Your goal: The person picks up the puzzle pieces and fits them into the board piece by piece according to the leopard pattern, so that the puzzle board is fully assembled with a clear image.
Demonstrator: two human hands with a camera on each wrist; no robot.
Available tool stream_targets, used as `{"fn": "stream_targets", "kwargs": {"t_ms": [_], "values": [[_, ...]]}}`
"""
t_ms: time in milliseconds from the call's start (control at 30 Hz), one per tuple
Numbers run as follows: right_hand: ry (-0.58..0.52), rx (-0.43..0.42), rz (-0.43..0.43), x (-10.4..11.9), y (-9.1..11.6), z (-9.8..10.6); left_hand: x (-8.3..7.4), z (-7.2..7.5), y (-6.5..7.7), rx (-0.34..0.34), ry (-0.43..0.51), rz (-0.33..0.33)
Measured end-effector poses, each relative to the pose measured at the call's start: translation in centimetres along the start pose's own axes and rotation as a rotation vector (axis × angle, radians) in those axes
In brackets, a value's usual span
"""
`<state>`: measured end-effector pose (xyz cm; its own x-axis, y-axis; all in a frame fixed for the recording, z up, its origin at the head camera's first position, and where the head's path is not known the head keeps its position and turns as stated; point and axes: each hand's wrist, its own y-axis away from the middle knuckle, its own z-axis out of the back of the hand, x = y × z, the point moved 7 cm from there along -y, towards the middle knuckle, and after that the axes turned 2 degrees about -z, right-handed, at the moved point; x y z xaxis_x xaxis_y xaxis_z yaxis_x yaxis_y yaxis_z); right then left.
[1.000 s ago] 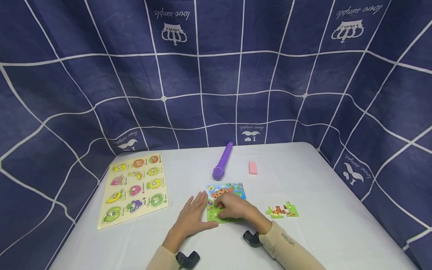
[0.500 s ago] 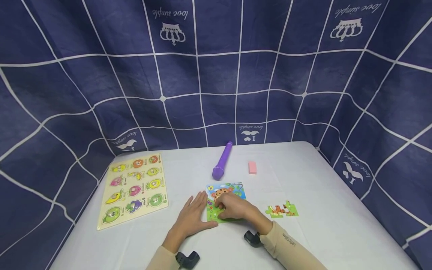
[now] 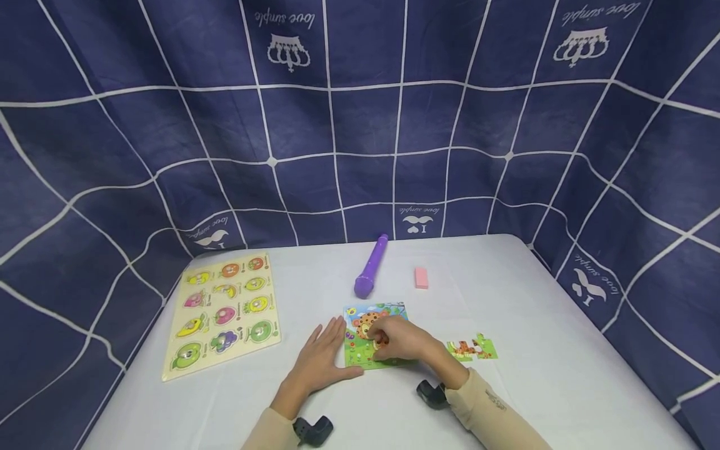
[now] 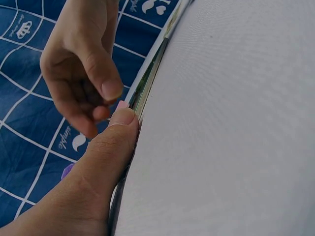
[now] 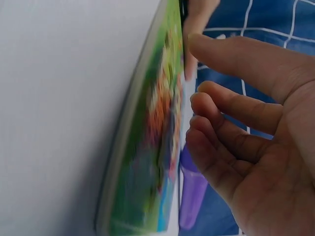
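Observation:
A square jigsaw puzzle [image 3: 355, 353] with a spotted cartoon leopard on green grass and blue sky lies on the white table. My left hand [image 3: 320, 357] lies flat along its left side, the thumb reaching across the near left corner; in the left wrist view that thumb [image 4: 106, 152] presses at the puzzle's edge. Above the puzzle's right half hovers my right hand [image 3: 404, 340], hiding part of the picture. In the right wrist view, its thumb and loosely bent fingers [image 5: 221, 96] stand apart with nothing between them. Joined loose puzzle pieces [image 3: 485, 349] lie to the right.
A fruit peg board [image 3: 225, 312] lies at the left of the table. Behind the puzzle are a purple toy microphone [image 3: 371, 269] and a pink block [image 3: 421, 278]. A blue checked curtain [image 3: 360, 125] surrounds the back and sides.
My right hand has moved right and slightly up off the picture, its fingers loosening, so more of the leopard's face shows. The left hand stays in place.

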<state>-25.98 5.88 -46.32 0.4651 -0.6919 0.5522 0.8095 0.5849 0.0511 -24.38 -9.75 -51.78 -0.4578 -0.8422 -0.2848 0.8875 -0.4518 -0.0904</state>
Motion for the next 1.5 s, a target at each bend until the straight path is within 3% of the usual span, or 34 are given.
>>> {"fn": "stream_targets", "kwargs": {"t_ms": [600,833,1133,1500], "values": [[0.016,-0.095,-0.127,-4.6,5.2,4.2,0.0,0.0,-0.1,-0.001,0.006,0.003],[0.017,-0.134,-0.237,-7.0,7.9,5.6,0.0,-0.1,-0.1,-0.006,-0.005,0.003],[-0.02,-0.159,-0.273,-9.8,11.0,6.4,-0.1,0.1,-0.2,-0.019,0.011,-0.005],[-0.038,-0.132,-0.295,-11.5,13.0,6.5,-0.1,-0.1,-0.1,-0.003,0.021,0.008]]}}
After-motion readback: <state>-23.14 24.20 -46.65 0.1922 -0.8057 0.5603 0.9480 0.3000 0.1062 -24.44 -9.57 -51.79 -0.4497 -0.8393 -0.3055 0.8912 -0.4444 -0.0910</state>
